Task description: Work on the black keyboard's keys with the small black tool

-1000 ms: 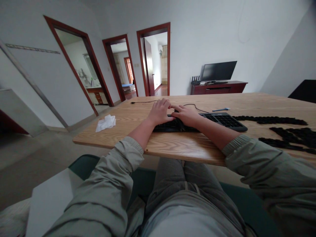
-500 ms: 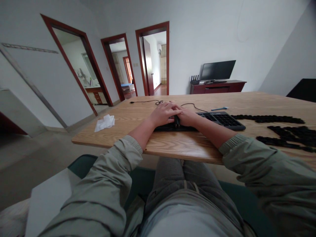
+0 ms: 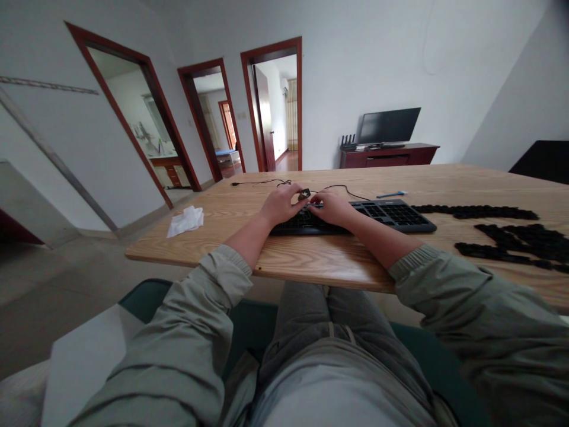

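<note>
A black keyboard (image 3: pixel 391 214) lies near the front edge of the wooden table, many of its key places showing as bare dark squares. Over its left half, my left hand (image 3: pixel 282 204) is closed on a small black object with a paler middle (image 3: pixel 304 194), held between thumb and fingers. I cannot make out its exact kind. Close beside it, my right hand (image 3: pixel 331 209) rests low over the keyboard with fingers bent and the tips together. Whatever those fingertips hold, if anything, is too small to tell.
Black keycaps (image 3: pixel 515 237) lie in rows on the right of the table. A slim blue tool (image 3: pixel 391 194) sits behind the keyboard. Black cable (image 3: pixel 258 182) runs along the far side. Crumpled white tissue (image 3: pixel 185 221) lies at the left.
My hands were together, fingers overlapping around a black object over the keyboard. Now they are slightly apart, and the small black object is up in my left fingers.
</note>
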{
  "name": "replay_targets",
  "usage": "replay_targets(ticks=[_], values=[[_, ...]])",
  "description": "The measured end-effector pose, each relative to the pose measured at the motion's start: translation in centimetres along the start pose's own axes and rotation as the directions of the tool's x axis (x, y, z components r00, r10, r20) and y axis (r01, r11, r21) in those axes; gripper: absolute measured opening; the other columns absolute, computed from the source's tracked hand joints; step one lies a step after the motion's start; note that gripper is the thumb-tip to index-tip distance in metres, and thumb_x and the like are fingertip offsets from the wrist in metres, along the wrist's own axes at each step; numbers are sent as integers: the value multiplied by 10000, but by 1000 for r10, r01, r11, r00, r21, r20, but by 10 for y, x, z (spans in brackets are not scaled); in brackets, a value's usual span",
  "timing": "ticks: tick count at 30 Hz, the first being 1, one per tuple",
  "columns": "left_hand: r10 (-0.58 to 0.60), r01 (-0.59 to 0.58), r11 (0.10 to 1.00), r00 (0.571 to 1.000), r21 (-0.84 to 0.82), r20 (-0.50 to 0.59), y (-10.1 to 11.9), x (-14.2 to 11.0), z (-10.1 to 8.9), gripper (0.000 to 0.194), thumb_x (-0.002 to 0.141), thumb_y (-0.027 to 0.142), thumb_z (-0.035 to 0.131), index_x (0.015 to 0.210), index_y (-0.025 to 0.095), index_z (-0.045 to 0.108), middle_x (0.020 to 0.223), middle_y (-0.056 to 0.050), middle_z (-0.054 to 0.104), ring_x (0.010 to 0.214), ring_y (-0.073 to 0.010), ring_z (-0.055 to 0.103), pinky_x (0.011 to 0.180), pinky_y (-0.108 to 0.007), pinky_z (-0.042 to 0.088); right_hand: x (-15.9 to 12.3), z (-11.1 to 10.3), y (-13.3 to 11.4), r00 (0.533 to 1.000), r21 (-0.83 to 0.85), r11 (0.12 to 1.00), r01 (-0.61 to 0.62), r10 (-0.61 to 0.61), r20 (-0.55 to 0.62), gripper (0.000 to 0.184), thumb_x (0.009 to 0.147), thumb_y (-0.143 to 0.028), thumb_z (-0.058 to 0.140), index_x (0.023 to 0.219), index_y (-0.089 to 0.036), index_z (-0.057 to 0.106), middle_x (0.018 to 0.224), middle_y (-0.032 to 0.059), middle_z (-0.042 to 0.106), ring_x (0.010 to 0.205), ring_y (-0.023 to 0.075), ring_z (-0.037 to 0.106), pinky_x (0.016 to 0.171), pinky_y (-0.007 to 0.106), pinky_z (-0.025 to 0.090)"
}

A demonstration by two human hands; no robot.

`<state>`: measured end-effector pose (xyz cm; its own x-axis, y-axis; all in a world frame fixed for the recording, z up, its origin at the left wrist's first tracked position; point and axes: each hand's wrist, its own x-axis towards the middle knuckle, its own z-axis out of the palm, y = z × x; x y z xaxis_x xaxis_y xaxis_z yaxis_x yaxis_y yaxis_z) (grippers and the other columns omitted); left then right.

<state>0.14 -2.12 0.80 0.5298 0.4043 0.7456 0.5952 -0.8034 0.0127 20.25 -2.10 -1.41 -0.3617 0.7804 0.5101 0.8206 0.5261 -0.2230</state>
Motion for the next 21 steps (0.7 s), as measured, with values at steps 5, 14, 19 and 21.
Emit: replay_targets(ticks=[5,14,19,21], values=[[4,-4,1000,1000,-5,1,0,1,0,226,892,372,591,1010,182,623,985,-66,696,938,-194,647,852,-331,492,4,-2,-10,995,153,988,16,-31,98,213,801,-266,563,868,-159,735,817,67,734,723,193,628,682,282,429],[-28,26,995,999,-91,-24,4,3,-4,294,913,355,567,1158,194,588,1066,-74,702,1010,-192,660,881,-324,504,9,0,-16,999,341,940,-25,16,29,246,819,-344,580,771,-135,702,715,42,691,666,163,575,627,263,391],[-39,40,984,999,-171,10,6,4,-2,295,924,334,539,1185,198,563,1083,-74,702,1003,-185,666,863,-324,511,10,6,-16,999,297,954,-32,24,31,193,810,-284,586,786,-129,697,747,55,702,663,163,578,623,267,396],[-44,46,976,999,-211,17,6,5,-3,290,929,318,528,1192,202,559,1101,-74,700,1013,-181,667,877,-325,509,9,6,-16,1000,310,951,-8,-1,28,188,818,-273,576,798,-132,698,759,58,709,673,167,591,630,268,404]])
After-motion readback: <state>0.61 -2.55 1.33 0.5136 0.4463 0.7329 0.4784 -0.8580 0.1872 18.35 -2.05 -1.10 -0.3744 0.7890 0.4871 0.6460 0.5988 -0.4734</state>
